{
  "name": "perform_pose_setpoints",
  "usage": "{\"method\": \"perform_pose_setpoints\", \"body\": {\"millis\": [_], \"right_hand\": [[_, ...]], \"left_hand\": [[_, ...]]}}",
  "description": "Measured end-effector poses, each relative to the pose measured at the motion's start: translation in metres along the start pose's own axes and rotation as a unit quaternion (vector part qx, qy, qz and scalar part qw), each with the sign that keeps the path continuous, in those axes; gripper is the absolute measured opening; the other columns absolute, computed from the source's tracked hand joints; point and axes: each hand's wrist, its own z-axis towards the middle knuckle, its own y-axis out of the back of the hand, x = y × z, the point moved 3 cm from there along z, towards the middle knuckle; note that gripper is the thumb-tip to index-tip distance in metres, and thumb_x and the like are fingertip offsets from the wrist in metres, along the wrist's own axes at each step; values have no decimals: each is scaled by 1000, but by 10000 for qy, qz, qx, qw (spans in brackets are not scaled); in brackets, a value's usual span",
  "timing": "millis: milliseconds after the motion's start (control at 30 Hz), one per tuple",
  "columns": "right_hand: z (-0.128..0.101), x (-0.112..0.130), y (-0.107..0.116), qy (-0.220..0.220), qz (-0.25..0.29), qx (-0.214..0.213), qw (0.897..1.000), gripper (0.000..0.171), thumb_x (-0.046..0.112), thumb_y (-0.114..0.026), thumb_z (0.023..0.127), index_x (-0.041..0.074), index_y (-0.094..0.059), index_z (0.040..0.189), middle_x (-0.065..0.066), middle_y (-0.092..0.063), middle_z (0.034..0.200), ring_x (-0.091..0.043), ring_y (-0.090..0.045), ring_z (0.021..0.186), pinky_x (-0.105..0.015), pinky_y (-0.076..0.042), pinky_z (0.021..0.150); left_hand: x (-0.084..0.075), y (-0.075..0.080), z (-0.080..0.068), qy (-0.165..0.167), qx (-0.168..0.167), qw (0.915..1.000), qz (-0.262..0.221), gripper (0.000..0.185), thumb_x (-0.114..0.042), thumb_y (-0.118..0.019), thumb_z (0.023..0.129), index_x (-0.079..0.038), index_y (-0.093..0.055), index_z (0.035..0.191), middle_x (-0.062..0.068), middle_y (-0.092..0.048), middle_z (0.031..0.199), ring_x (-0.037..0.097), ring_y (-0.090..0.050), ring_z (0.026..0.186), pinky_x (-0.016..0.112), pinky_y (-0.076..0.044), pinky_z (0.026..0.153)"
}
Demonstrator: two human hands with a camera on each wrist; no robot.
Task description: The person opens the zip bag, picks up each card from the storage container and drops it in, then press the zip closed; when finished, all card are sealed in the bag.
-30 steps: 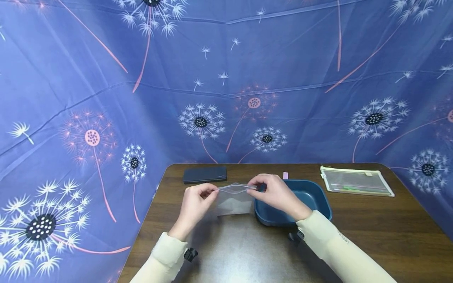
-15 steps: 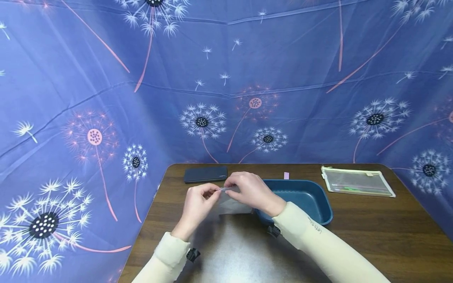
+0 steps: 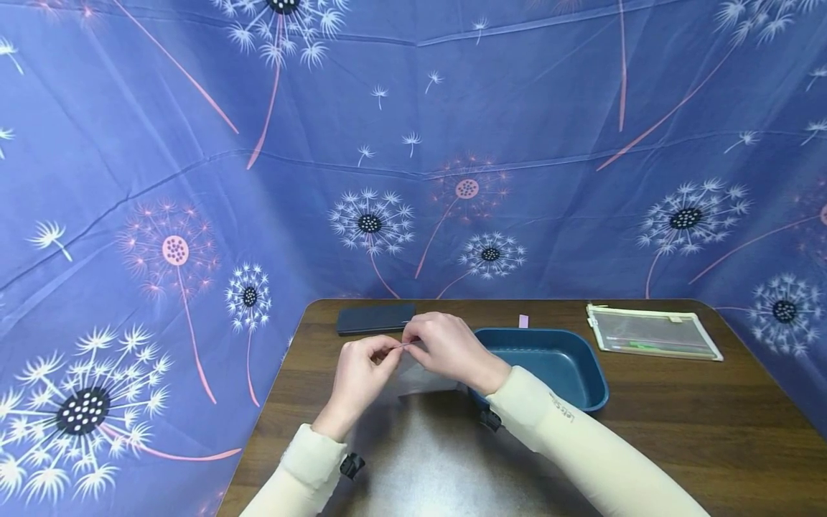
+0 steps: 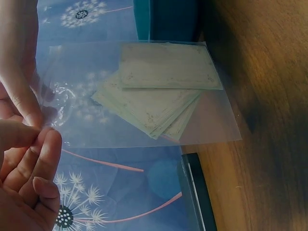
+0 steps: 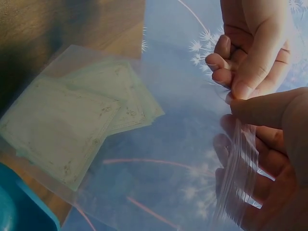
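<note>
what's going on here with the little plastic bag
A person holds a small clear zip bag above a brown table. The left hand and the right hand sit close together, both pinching the bag's top edge. Inside lies a loose stack of pale cards. A blue tray sits just right of the hands, a dark flat case behind them, and a mesh zip pouch at the far right.

On the table (image 3: 646, 431), the phone (image 3: 375, 318) lies left of the tray (image 3: 584, 380), the pouch (image 3: 652, 332) to its right.
</note>
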Motion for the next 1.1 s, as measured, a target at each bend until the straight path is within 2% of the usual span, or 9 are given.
{"method": "perform_pose_setpoints", "body": {"millis": [400,867,1100], "right_hand": [[-2,2,-1,205,-164,-241,9994,6,16,-80,92,19,-77,90,9,-70,85,-9,-60,71,-36,-53,73],[-16,-11,5,57,-198,-440,9988,5,25,-81,93,20,-80,94,10,-74,89,-10,-66,78,-39,-54,77],[-28,-22,11,-20,-367,-486,9981,6,27,-80,94,21,-80,95,12,-74,90,-9,-67,80,-39,-53,78]], "left_hand": [[-5,2,-2,-365,-277,9984,336,11,-3,-80,87,-14,-81,85,-12,-70,70,-2,-56,57,18,-45,53],[-6,4,-3,-55,-400,9989,219,11,-3,-80,87,-14,-80,83,-15,-66,67,-1,-53,54,17,-40,50],[-7,6,-2,-69,-446,9985,301,11,-4,-80,86,-15,-80,82,-16,-62,65,-1,-48,52,19,-37,49]]}}
